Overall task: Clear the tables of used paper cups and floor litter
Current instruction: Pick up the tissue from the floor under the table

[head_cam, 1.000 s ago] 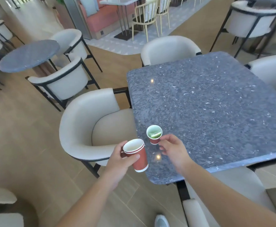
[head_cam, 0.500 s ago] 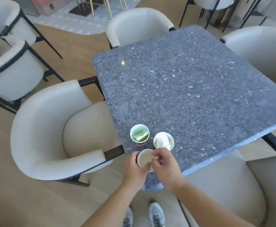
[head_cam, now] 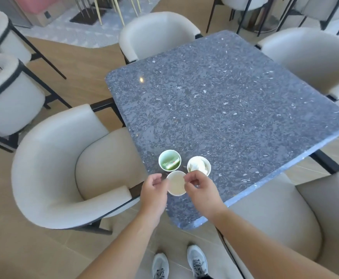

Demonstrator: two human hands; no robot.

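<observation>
Standing at the near corner of the speckled blue-grey stone tabletop (head_cam: 225, 109), three used paper cups sit in a tight cluster, likely gathered so they can be nested and carried off together. The nearest, an empty paper cup with a pale lining (head_cam: 176, 185), is pinched at its rim from both sides: the left hand (head_cam: 154, 193) curls against its left edge and the right hand (head_cam: 200, 188) closes thumb and forefinger on its right edge, so both hands are grasping this one cup. Just behind it to the left is the green-lined paper cup holding a small wrapper (head_cam: 169, 162); to the right, touching or nearly so, is the paper cup stuffed with a crumpled white napkin (head_cam: 198, 168), half hidden behind the right hand. Cream padded chairs (head_cam: 64, 168) ring the tabletop. No litter shows on the wood-look floor (head_cam: 23, 248) here.
</observation>
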